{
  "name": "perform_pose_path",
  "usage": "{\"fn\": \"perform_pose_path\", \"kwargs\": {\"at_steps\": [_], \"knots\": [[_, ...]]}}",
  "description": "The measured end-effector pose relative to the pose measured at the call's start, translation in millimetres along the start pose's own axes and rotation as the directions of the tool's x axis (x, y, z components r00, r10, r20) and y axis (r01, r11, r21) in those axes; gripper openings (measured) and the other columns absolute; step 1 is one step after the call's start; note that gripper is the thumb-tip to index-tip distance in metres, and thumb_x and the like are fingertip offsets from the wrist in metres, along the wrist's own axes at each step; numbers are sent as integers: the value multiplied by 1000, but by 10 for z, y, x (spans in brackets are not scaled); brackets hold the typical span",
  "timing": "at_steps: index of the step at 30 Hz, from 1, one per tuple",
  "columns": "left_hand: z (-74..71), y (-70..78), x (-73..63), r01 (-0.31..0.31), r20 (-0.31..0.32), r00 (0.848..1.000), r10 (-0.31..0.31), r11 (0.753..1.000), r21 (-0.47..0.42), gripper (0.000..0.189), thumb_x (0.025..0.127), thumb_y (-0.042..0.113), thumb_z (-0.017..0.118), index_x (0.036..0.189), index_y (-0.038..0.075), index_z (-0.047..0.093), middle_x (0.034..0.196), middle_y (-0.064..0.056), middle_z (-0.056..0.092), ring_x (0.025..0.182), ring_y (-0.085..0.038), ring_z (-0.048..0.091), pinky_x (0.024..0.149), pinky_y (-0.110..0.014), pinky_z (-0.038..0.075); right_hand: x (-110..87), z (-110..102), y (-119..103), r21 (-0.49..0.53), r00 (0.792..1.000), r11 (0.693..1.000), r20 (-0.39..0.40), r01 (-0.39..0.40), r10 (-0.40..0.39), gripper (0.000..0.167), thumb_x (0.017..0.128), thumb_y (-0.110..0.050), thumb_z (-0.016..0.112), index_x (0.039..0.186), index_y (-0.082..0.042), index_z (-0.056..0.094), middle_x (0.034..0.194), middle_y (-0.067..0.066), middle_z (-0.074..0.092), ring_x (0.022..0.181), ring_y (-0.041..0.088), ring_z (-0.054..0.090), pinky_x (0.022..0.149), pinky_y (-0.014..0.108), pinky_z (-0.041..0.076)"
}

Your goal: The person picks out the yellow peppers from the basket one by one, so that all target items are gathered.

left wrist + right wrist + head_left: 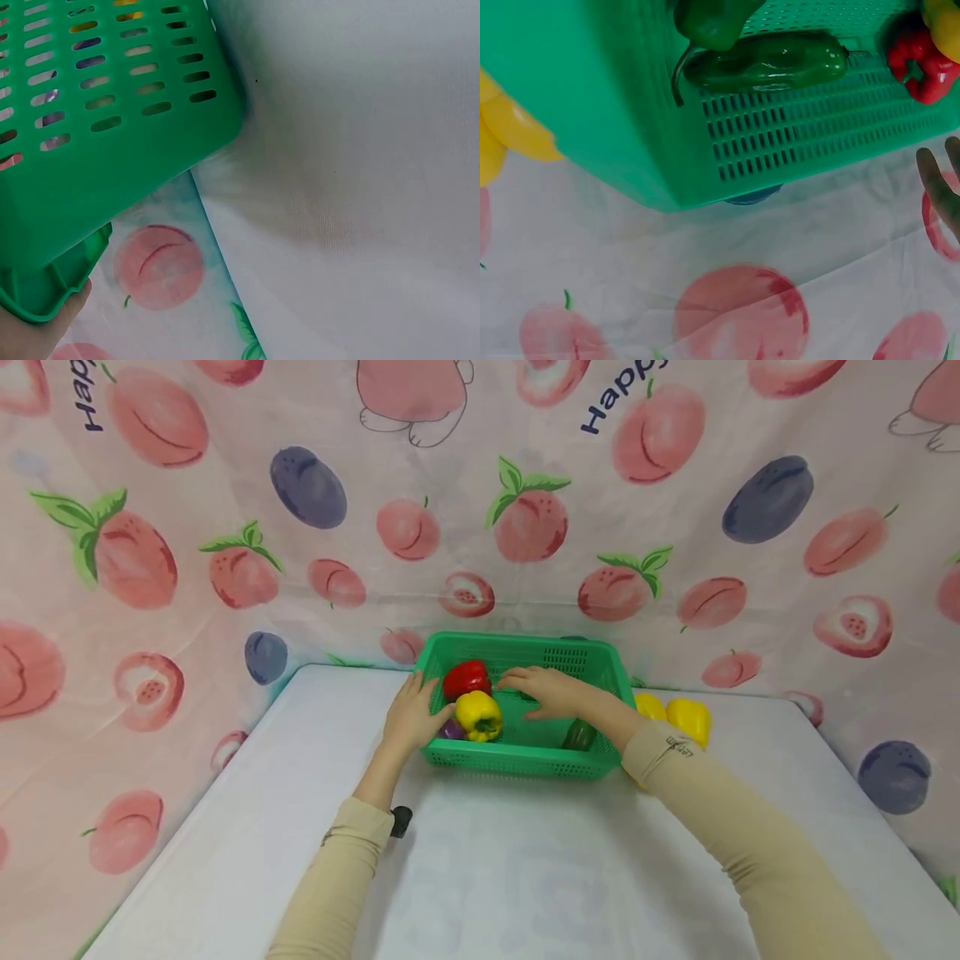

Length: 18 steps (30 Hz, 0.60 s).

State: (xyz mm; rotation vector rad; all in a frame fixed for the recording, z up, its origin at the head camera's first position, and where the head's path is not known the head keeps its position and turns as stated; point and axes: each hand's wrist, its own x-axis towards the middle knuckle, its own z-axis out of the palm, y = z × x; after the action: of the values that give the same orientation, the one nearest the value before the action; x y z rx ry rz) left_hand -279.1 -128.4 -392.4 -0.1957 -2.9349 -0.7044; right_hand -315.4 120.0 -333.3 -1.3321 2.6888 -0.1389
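Observation:
A green plastic basket (pixel 525 760) sits on the white table. At its left wall, my left hand (pixel 414 720) grips the rim, with the thumb on the inner side; in the left wrist view its fingers (pixel 64 322) lie along the rim's outer edge. My right hand (pixel 551 693) is over the middle of the basket, fingers spread and holding nothing. Close to its fingertips is a red bell pepper (pixel 467 680). A yellow bell pepper (pixel 478 714) and a purple vegetable (pixel 452 729) lie beside it. Green peppers (pixel 769 64) lie at the basket's right end.
Yellow bell peppers (pixel 688 720) lie on the table just outside the basket's right wall, partly behind the right forearm. A fruit-printed cloth (pixel 525 593) hangs behind the table. The white tabletop (pixel 525 860) stretches in front of the basket.

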Motion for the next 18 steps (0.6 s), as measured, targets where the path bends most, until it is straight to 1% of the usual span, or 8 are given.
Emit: {"fn": "perform_pose_path", "kwargs": {"at_steps": [4, 8, 13, 18], "knots": [[7, -1, 6, -2, -3, 1000, 2, 1000, 5, 64, 94, 43, 50, 143, 4, 38, 154, -24, 21, 144, -37, 16, 118, -50, 18, 104, 47, 17, -3, 1000, 1000, 22, 8, -8, 73, 80, -23, 75, 142, -13, 39, 150, 11, 34, 136, 37, 34, 104, 62, 35], [-12, -15, 4, -5, 7, 1000, 5, 1000, 12, 64, 94, 44, 49, 143, 3, 38, 154, -24, 21, 145, -37, 16, 118, -49, 17, 213, 109, 35, -40, 997, 999, 64, 35, -32, 82, 78, -23, 76, 147, -14, 31, 155, 11, 25, 140, 39, 26, 105, 66, 30], [-5, -6, -5, 1, 14, 1000, -1, 1000, 25, 64, 95, 44, 49, 144, 4, 37, 154, -22, 20, 145, -37, 16, 118, -50, 18, 288, 191, 50, -101, 992, 993, 113, 64, -52, 92, 77, -19, 77, 151, -16, 22, 158, 9, 17, 142, 39, 21, 108, 66, 24], [3, -16, 10, 0, 1, 1000, 0, 1000, 21, 64, 95, 43, 49, 144, 4, 37, 155, -22, 21, 145, -36, 16, 118, -50, 18, 384, 222, 45, -152, 989, 987, 144, 43, -21, 98, 77, -19, 77, 152, -20, 15, 160, 6, 13, 144, 35, 19, 111, 64, 22]]}}
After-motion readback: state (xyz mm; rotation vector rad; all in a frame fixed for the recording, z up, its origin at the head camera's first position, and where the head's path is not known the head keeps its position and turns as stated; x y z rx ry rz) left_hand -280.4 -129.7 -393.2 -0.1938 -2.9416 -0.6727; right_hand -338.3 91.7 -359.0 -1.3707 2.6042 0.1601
